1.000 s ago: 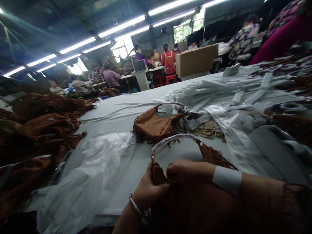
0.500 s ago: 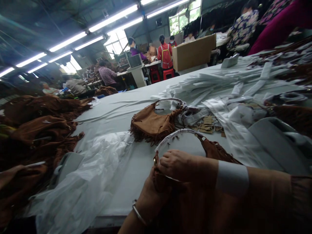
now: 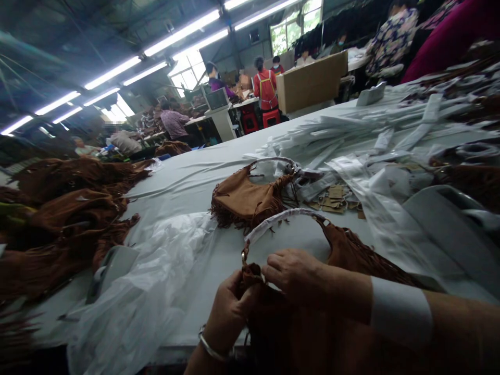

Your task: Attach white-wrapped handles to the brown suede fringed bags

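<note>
- L hand [image 3: 234,304] is pinching L end of near bag [image 3: 344,242] below gold ring [image 3: 244,257]; R hand [image 3: 292,268] is curling just beside, can't tell if gripping.
- Near bag is sitting at near side of bench [image 3: 191,291], partly hidden by R forearm [image 3: 351,291].
- Done: handle [image 3: 269,224] is looking white-wrapped, far bag's [image 3: 250,198] too. To go: L end is prob. needing finishing.
- Tags [image 3: 335,194] are lying right of far bag; no brand/writing is reading clearly.

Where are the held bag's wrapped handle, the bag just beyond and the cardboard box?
Wrapped handle [image 3: 283,214]: head view, top of arch.
Bag just beyond [image 3: 248,197]: head view, middle of side.
Cardboard box [image 3: 310,82]: head view, broad face.
</note>
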A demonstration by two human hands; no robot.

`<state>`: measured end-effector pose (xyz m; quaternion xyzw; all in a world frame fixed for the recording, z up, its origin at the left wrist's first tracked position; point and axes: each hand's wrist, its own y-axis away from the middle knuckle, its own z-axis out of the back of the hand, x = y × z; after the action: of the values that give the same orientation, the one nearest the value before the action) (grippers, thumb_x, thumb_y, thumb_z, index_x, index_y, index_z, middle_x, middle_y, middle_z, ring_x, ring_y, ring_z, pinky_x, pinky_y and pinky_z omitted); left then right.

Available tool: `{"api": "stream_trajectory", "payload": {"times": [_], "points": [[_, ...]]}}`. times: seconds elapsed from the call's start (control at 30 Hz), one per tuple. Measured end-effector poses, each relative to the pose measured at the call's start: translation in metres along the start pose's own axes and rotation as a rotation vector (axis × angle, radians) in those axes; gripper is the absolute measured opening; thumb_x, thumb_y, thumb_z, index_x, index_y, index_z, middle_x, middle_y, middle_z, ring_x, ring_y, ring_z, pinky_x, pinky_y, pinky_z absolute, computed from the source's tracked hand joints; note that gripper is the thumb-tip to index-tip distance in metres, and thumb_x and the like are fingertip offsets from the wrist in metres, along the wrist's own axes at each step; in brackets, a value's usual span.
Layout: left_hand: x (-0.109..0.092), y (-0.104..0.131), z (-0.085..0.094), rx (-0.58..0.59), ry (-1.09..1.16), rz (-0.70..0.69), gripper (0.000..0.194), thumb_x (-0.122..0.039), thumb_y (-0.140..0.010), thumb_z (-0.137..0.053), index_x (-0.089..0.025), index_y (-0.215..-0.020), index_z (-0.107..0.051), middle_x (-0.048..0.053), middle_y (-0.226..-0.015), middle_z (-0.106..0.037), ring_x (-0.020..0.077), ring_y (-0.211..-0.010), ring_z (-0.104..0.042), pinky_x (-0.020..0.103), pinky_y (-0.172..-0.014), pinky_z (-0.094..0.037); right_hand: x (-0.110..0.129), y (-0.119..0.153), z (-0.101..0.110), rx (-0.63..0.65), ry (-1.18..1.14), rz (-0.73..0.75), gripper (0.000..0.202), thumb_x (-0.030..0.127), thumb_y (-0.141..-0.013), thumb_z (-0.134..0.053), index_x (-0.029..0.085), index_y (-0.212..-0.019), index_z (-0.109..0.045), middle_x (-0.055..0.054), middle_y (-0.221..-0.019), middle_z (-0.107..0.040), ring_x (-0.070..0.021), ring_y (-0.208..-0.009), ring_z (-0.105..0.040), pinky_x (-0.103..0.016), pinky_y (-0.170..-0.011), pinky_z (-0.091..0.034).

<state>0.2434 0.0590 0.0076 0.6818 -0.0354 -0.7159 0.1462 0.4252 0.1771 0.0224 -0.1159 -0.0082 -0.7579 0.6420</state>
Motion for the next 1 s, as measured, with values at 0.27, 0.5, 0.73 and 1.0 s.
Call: {"api": "stream_trajectory", "payload": {"times": [0.27,0.5,0.73,1.0], "points": [[0.012,0.007,-0.011,-0.082,0.187,0.065,0.029,-0.034,-0.073,-0.081,-0.013,-0.085,-0.066,0.002,-0.077,-0.065,0.0139,-0.071,-0.059,0.025,-0.068,-0.048,0.008,0.013,0.002,-0.004,-0.002,0.004,0.014,0.018,-0.088,-0.058,0.013,-0.101,-0.06,-0.009,-0.09,-0.062,-0.021,-0.077,-0.055,-0.032,-0.063,-0.039],[0.018,0.009,-0.017,0.074,0.011,-0.015,0.032,-0.04,-0.074,-0.079,-0.012,-0.08,-0.065,0.002,-0.075,-0.063,0.0134,-0.07,-0.053,0.024,-0.065,-0.044,0.009,-0.012,0.016,-0.098,0.135,0.142,0.008,0.017,-0.093,-0.052,0.014,-0.093,-0.06,-0.007,-0.085,-0.062,-0.0213,-0.072,-0.052,-0.035,-0.059,-0.037],[0.019,0.0,-0.016,0.254,-0.001,0.064,0.04,-0.044,-0.072,-0.078,-0.013,-0.059,-0.056,-0.003,-0.056,-0.047,0.0085,-0.056,-0.04,0.023,-0.056,-0.036,0.001,-0.017,0.024,-0.118,0.125,0.293,0.01,0.014,-0.096,-0.052,0.015,-0.093,-0.062,-0.006,-0.089,-0.064,-0.019,-0.078,-0.053,-0.033,-0.069,-0.038],[0.017,-0.004,-0.002,0.084,0.006,0.06,0.04,-0.044,-0.071,-0.079,-0.012,-0.092,-0.067,0.007,-0.088,-0.07,0.0201,-0.082,-0.063,0.029,-0.076,-0.049,-0.028,0.02,0.003,-0.429,-0.12,-0.22,0.049,0.015,-0.088,-0.065,0.016,-0.135,-0.049,-0.014,-0.129,-0.058,-0.0261,-0.117,-0.05,-0.043,-0.099,-0.039]]}}
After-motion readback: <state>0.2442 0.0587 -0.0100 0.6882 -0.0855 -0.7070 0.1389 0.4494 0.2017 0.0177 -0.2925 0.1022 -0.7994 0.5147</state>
